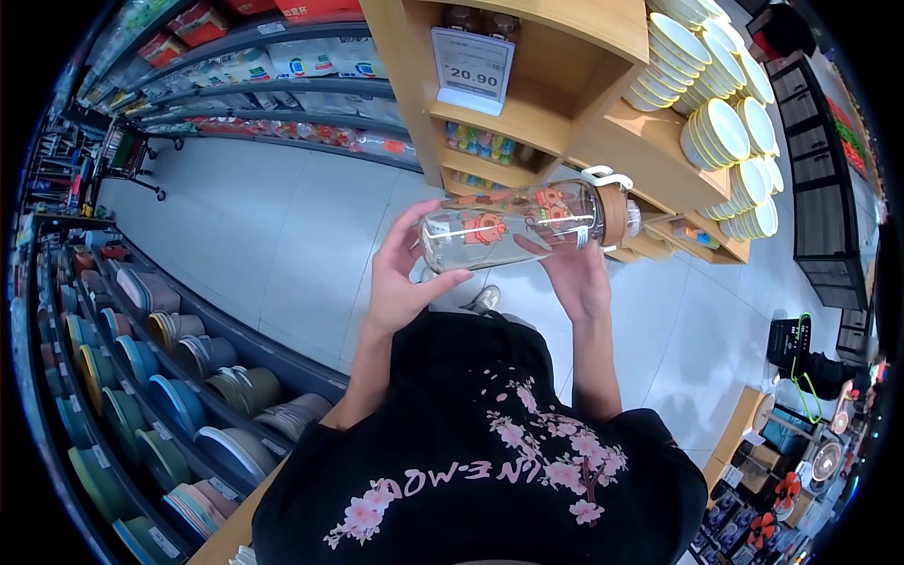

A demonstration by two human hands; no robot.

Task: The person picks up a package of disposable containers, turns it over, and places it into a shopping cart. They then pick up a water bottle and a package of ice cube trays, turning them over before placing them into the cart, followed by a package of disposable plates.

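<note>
A clear water bottle (pixel 513 230) with orange cartoon animals printed on it lies sideways between my hands. Its brown cap (pixel 614 215) with a white carry loop points right. My left hand (pixel 403 268) grips the base end, thumb below and fingers curled over the top. My right hand (pixel 576 278) holds the bottle from beneath near the cap; part of its fingers shows through the clear wall. Beyond the bottle stands a wooden shelf unit (pixel 537 85) with a price sign (pixel 473 71) reading 20.90.
Stacks of white, yellow-rimmed bowls (pixel 720 132) fill the shelf at right. Rows of coloured bowls (pixel 179 405) line a dark rack at left. Packaged goods (pixel 311 58) sit on far shelves. A cart (pixel 127 155) stands on the tiled floor (pixel 282 202) at the far left.
</note>
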